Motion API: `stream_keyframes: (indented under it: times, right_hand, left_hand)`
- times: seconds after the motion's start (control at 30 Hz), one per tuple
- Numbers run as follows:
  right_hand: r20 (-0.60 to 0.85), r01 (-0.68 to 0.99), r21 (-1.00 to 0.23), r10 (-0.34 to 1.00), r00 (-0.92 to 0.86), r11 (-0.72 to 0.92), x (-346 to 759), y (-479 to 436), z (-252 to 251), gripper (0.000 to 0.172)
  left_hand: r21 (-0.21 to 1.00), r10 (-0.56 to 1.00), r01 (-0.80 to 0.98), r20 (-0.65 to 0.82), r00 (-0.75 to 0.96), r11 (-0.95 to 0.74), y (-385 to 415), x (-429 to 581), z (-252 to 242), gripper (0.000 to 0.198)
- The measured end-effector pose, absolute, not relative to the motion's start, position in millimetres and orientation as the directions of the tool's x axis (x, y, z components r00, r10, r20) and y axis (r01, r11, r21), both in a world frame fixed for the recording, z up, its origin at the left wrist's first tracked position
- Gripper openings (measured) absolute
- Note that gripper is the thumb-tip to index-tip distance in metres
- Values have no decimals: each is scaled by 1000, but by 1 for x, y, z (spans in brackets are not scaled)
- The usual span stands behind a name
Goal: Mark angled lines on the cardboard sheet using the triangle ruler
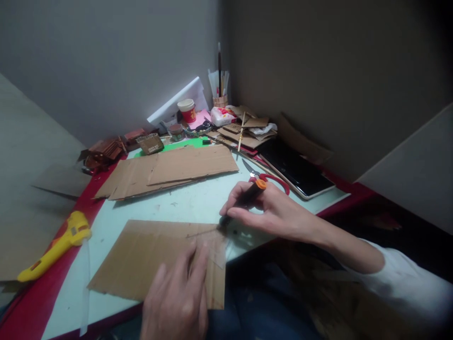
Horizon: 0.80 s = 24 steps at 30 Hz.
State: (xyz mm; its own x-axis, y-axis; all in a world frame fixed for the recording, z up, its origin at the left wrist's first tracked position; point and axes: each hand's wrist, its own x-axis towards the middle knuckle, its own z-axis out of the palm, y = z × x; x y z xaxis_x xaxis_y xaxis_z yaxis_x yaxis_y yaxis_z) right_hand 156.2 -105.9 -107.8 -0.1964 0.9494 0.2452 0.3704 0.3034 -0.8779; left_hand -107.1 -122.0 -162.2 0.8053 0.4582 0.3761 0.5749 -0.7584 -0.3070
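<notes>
A piece of brown cardboard (141, 255) lies at the front edge of the table, its near right corner jutting over the edge. My left hand (180, 293) presses on it with extended fingers, over what looks like a clear ruler (216, 252). In my right hand (262, 212) is a black marker with an orange end (252, 192), gripped between thumb and fingers. Its tip is at the cardboard's far right corner, where a dark line runs leftward along the clear piece's edge.
Stacked cardboard sheets (177, 170) lie beyond. Red-handled scissors (272, 179) and a black tablet (297, 167) sit to the right. A yellow glue gun (56, 248) rests at the left edge. Cups (187, 111), brushes (220, 75) and scraps crowd the back corner.
</notes>
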Motion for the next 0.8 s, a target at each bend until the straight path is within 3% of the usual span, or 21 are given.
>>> stream_keyframes:
  times: [0.53,0.7,0.8]
  right_hand:
    - [237,354,-893,958,-161,280,160,-110,-108,13]
    - [237,344,-898,960,-148,275,166,-112,-108,13]
    - [244,347,-895,959,-143,279,168,-112,-109,13]
  left_hand:
    - [-272,498,606,374,783,-748,-122,-108,-163,52]
    - [-335,447,558,356,821,-759,-120,-111,-164,52]
    - [-291,480,590,369,795,-753,-121,-109,-165,53]
